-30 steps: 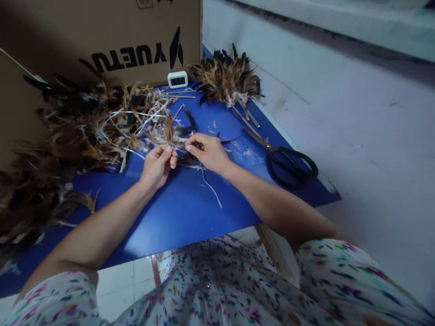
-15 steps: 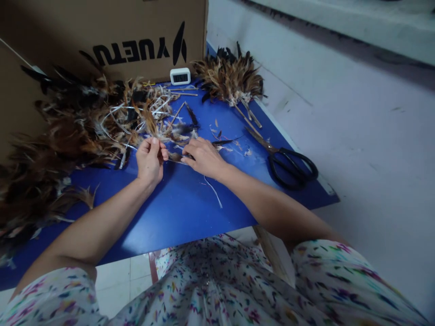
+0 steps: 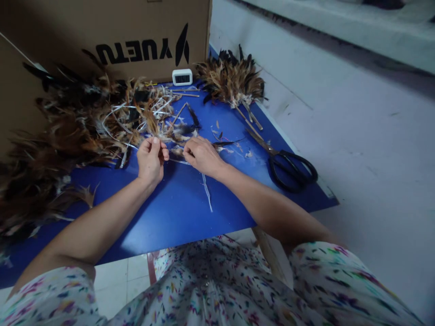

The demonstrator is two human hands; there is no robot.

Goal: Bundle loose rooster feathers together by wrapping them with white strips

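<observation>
Head view: white strip [image 3: 207, 194] lies just nearside of right hand [image 3: 203, 155].

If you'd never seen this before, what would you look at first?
Probably the big heap of brown feathers, spread over the left of the blue table. Next, maybe, the black-handled scissors lying near its right edge, or the upside-down letters on the box at the back.

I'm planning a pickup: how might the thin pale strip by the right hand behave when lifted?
The strip is probably floppy, given its slight bends. It looks light, being so narrow. It may snag on something unseen, since its upper end disappears behind the right hand.
</observation>
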